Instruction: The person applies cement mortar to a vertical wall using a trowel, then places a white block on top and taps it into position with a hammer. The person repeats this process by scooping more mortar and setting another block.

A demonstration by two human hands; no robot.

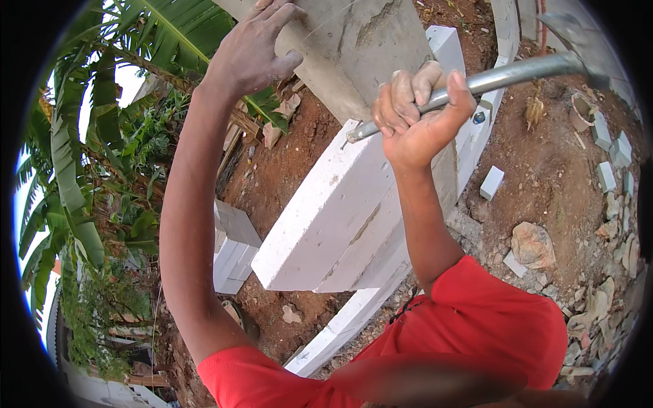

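Observation:
My right hand (pixel 425 112) is wrapped round the tubular metal handle of a hammer (pixel 507 75). Its head, blurred, lies at the upper right, and the handle's butt end hangs over the white block wall (pixel 333 211). Raised at the upper left, my left hand (pixel 255 47) has its thumb spread from the fingers and holds nothing that I can see. The top edge cuts off some fingertips. Beside that hand stands a grey concrete face (pixel 354 58); I cannot tell whether the fingers touch it. A thin line crosses the concrete near my thumb.
Stacked white blocks (pixel 235 248) stand left of the wall, with banana leaves (pixel 75 183) beyond. A low white block course (pixel 333 333) runs below. On the reddish soil to the right lie a loose block (pixel 491 182), a crumpled bag (pixel 532 245), rubble and a bucket (pixel 581 112).

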